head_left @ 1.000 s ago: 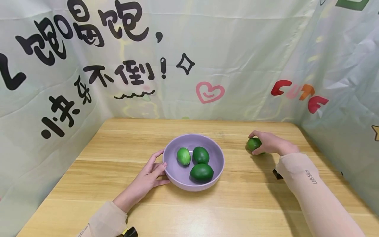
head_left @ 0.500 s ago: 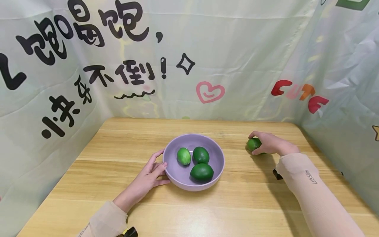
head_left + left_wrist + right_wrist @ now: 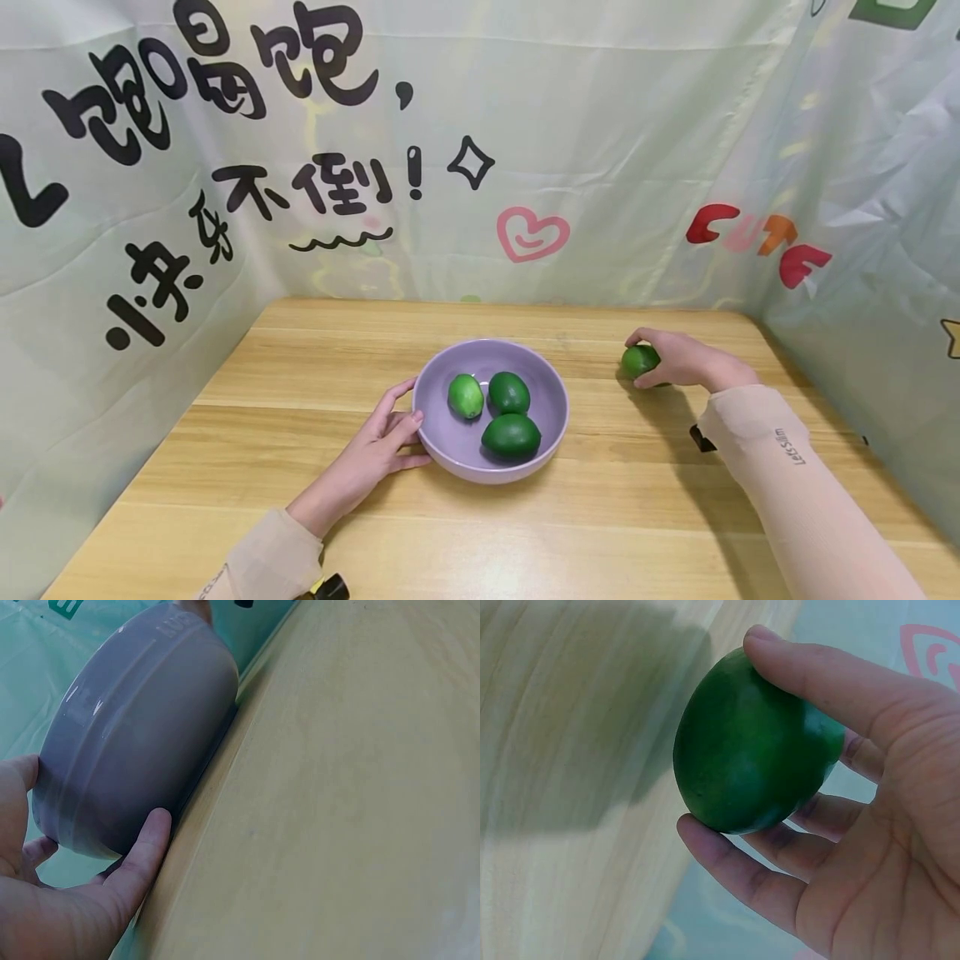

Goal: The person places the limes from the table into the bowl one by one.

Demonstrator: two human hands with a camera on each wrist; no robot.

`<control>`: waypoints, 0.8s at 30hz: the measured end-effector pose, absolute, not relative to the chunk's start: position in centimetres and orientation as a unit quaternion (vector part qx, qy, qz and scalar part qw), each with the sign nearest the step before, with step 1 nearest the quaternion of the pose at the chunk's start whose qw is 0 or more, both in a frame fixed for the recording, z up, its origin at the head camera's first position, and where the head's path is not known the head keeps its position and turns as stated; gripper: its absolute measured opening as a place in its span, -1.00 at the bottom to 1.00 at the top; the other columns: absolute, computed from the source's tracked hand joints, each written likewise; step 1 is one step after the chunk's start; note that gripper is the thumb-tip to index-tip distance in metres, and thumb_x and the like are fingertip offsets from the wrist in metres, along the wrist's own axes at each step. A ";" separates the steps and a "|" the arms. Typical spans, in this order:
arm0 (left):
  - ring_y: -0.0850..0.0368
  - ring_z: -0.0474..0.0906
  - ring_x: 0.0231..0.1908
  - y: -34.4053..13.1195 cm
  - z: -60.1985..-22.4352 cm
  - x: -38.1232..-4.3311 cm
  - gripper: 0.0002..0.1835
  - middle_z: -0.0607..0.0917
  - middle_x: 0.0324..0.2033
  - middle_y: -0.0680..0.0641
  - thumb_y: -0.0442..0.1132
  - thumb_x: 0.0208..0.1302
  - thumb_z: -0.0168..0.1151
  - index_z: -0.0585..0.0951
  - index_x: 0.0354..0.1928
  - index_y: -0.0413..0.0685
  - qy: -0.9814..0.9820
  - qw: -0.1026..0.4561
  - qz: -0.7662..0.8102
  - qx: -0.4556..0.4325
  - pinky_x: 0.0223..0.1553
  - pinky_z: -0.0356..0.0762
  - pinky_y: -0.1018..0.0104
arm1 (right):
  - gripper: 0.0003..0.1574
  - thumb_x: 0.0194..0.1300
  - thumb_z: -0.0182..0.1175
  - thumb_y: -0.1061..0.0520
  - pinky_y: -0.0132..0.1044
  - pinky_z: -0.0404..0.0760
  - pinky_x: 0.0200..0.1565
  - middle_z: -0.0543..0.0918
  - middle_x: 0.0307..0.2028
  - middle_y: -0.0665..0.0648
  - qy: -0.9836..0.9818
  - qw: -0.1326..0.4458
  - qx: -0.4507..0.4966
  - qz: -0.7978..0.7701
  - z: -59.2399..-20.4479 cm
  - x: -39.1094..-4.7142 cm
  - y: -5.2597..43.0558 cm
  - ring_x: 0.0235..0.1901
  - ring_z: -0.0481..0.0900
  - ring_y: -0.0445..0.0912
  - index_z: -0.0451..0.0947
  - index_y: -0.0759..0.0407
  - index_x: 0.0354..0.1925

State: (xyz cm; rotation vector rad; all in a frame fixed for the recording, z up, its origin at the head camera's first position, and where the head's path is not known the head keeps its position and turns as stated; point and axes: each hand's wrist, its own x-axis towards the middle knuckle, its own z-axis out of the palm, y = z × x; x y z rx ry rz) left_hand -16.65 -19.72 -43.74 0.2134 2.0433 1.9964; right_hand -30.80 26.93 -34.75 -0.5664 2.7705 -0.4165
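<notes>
A purple bowl (image 3: 491,479) stands on the wooden table. In it lie a light green lime (image 3: 466,396) and two darker green oval fruits, one behind (image 3: 509,392) and one in front (image 3: 511,437). My left hand (image 3: 390,433) holds the bowl's left side, thumb at the rim; the left wrist view shows a fingertip (image 3: 156,821) low on its wall. Off to the right, my right hand (image 3: 686,362) grips a smooth green egg-shaped fruit (image 3: 750,750) between thumb and fingers. The hand partly covers this fruit in the head view. Whether it touches the table I cannot tell.
The wooden table (image 3: 600,517) ends at the back against a pale printed cloth (image 3: 630,150). Cloth also walls both sides. The right hand and its fruit are near the table's back right, well apart from the bowl.
My right hand and the green fruit have shifted slightly left and away from me in the last half second. The left hand and bowl have not moved.
</notes>
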 end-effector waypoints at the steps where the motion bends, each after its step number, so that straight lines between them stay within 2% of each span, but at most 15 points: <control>1: -0.18 0.62 0.27 -19.7 -43.7 -16.7 -0.30 0.35 0.47 -0.46 0.02 0.72 0.04 0.02 0.71 0.32 0.707 0.138 0.690 0.074 0.28 0.76 -0.06 | -0.13 0.29 0.56 0.08 0.10 0.71 0.04 0.62 0.14 0.46 0.959 0.141 -0.197 -0.145 -34.7 -30.8 26.8 0.03 0.62 0.24 0.39 0.33 0.39; 12: -0.19 0.61 0.29 -19.8 -43.7 -16.6 -0.29 0.35 0.47 -0.46 0.03 0.72 0.04 0.00 0.71 0.30 0.708 0.140 0.688 0.078 0.28 0.76 -0.04 | -0.13 0.29 0.56 0.09 -0.01 0.73 -0.02 0.65 0.11 0.41 0.956 0.135 -0.207 -0.157 -33.8 -30.2 25.8 -0.03 0.65 0.16 0.38 0.33 0.40; 24: -0.21 0.60 0.30 -19.8 -43.6 -16.6 -0.29 0.34 0.48 -0.46 0.02 0.72 0.05 0.00 0.72 0.30 0.707 0.140 0.689 0.077 0.28 0.75 -0.05 | -0.20 0.30 0.55 0.10 -0.09 0.72 -0.09 0.65 0.10 0.35 0.951 0.119 -0.229 -0.173 -32.7 -29.5 24.4 -0.09 0.65 0.08 0.43 0.27 0.36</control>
